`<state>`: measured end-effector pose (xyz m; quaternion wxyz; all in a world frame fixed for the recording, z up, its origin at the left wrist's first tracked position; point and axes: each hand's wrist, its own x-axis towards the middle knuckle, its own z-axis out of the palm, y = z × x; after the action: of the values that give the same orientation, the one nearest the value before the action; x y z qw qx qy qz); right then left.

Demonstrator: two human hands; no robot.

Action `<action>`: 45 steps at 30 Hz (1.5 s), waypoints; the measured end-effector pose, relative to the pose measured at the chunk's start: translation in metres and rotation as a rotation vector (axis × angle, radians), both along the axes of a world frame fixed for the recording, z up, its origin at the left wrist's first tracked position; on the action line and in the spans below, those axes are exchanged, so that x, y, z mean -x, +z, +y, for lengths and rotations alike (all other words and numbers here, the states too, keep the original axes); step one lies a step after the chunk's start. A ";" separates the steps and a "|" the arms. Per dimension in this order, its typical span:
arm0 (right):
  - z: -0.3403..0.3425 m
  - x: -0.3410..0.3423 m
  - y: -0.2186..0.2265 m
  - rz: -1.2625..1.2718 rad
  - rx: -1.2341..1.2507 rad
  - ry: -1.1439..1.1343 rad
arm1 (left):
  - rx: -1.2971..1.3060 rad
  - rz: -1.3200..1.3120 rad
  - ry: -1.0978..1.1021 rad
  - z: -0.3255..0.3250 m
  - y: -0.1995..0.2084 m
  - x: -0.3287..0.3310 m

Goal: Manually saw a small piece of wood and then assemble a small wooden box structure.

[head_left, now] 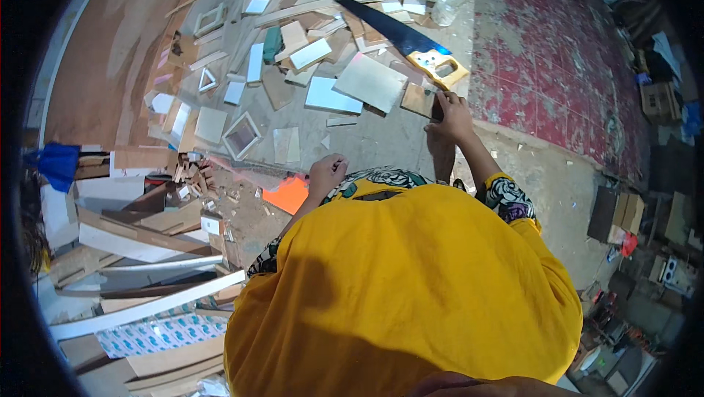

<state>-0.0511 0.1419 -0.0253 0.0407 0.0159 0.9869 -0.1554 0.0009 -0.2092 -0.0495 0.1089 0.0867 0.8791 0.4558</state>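
My right hand is at the near right of the littered work surface, thumb and fingers closed on the right edge of a small brown wooden block. Just beyond that hand lies a handsaw with a dark blade and a pale wooden handle, pointing away to the left. My left hand is at the near edge, its fingers curled in; what they hold, if anything, is hidden. Left of the block is a pale square board, overlapping a white-faced board.
Wood offcuts, small frames and long strips cover the surface ahead. An orange sheet lies by my left forearm. Long boards are piled at lower left. To the right are a worn red floor and cardboard boxes.
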 end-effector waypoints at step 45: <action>-0.058 -0.041 -0.035 -0.696 1.449 -0.320 | -0.712 0.054 1.003 -0.178 0.006 0.033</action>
<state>-0.0105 0.0842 -0.0602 0.3222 0.1736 0.5584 -0.7445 -0.0322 -0.3872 -0.0439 -0.1768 -0.2949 0.6089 0.7148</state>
